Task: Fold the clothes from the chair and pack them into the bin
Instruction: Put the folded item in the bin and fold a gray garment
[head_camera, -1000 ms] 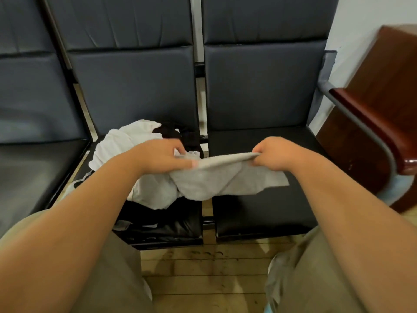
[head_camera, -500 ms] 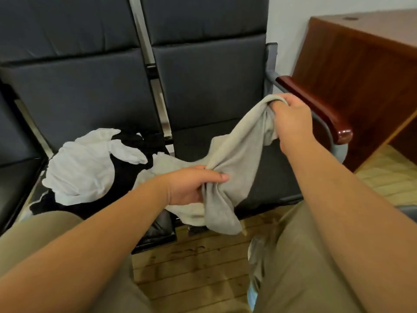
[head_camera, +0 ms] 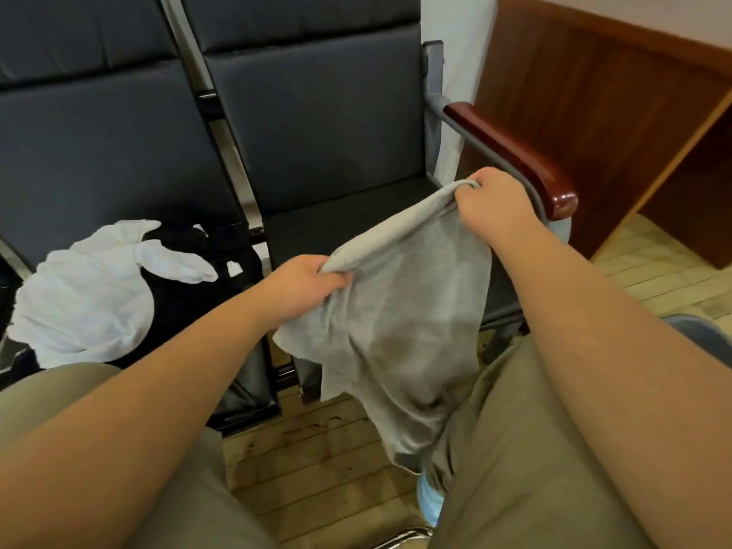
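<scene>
The left hand point(head_camera: 305, 285) and right hand point(head_camera: 489, 206) both clench the top edge of the grey garment point(head_camera: 400, 326), hanging before the chair seat's front edge point(head_camera: 336, 231); probably the unfolding step, next needing a flat spread.

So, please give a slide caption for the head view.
Both hands hold a grey garment up.

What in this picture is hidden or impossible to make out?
All from the head view:
- The bin: not in the frame at all.
- The grey garment: its type is unclear, since it hangs bunched between the left hand and the right hand, its lower end hidden behind the person's knee.
- The black clothes: partly covered by the white garment, too dark to count.
- The desk: cut off by the right edge.
</scene>
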The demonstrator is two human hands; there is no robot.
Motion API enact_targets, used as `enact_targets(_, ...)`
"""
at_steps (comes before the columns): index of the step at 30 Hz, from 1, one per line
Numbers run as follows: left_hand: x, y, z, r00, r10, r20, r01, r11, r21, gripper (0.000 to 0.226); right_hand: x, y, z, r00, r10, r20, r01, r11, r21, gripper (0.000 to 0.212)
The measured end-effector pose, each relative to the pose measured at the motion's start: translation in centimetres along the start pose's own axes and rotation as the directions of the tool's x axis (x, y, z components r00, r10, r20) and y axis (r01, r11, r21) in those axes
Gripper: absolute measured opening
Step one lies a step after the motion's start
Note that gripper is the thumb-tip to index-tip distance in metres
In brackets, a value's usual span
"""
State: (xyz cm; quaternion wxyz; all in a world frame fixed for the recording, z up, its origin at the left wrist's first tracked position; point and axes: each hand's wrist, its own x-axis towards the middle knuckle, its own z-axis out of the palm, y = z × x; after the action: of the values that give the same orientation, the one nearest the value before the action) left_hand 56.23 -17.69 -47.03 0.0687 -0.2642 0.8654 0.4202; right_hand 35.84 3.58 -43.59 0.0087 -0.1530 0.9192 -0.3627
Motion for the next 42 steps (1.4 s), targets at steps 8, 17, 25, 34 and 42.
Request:
enact_targets(8,1.5,1.2,-2.6,0.900,0.276,-0.337,-0.219,0.955,0.198,0.030,-0.2,-0.6,-1.0,0.925,-0.134,-0.357,0.216,0.955,0.202,0.020)
enact_targets(17,1.6,-1.7,-4.3,0.997,0.073,-0.004,-0.063,0.887,0.458,0.044,-0.7,0.0,0.2,0.983,0.116,0.144,-0.110,0.993,-0.050,0.022)
enact_targets(25,2.5,0.0,-5.0,0.963,0.236,-0.132,-0.162,0.894,0.418,0.016,-0.6,0.4,-1.0,0.933,0.357,-0.045,-0.255,0.744,0.617,0.011)
enact_targets(34,8.1,1.6,-7.5,0.903,0.195,-0.382,-0.089,0.956,0.278,0.024,3.1,1.7,0.2,0.885,0.274,-0.376,0.015,0.792,0.611,0.014)
enact_targets(42,14.6,-1.5,-6.6,0.825,0.091,-0.558,-0.009,0.989,0.149,0.021,9.1,1.8,4.6,0.929,0.307,-0.206,-0.108,0.758,0.644,0.008)
